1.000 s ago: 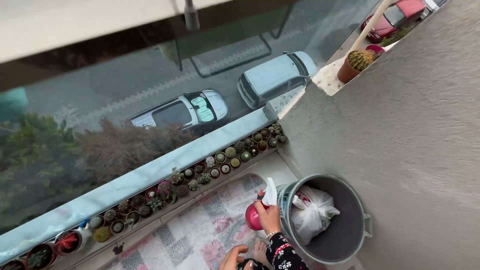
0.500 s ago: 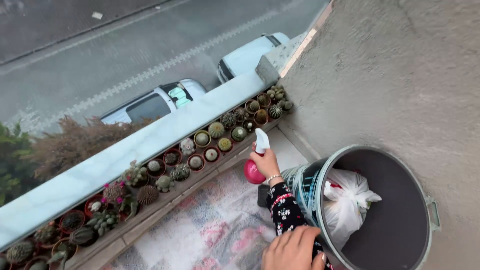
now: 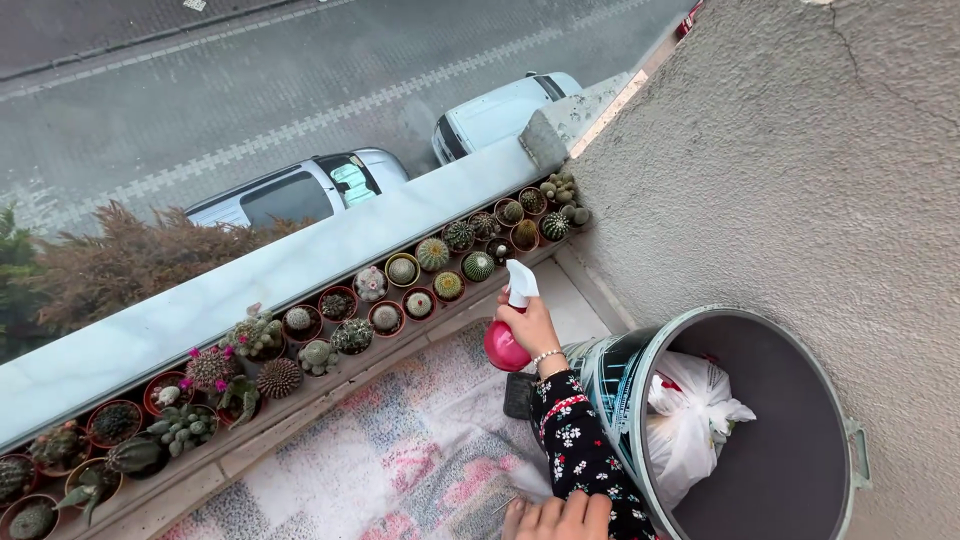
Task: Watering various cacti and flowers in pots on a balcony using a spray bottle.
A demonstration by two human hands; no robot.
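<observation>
The right hand (image 3: 530,325) has its fingers wrapped around the neck of a pink spray bottle (image 3: 503,345) with a white nozzle, held at about five o'clock from the row of potted cacti (image 3: 400,290). At the bottom edge, at six o'clock, the left hand (image 3: 556,518) seems to rest on the right forearm's floral sleeve (image 3: 580,450); its fingers lie together, apparently holding nothing. A round metal bin (image 3: 845,440) with a white bag (image 3: 690,420) stands at three o'clock of the sleeve.

The spray bottle (image 3: 508,322) has a round, bright pink body and a white trigger head with its nozzle aimed toward the row of small potted cacti (image 3: 420,278) along the ledge. It stands roughly upright, held off the floor, its neck hidden; how full it is cannot be told.
</observation>
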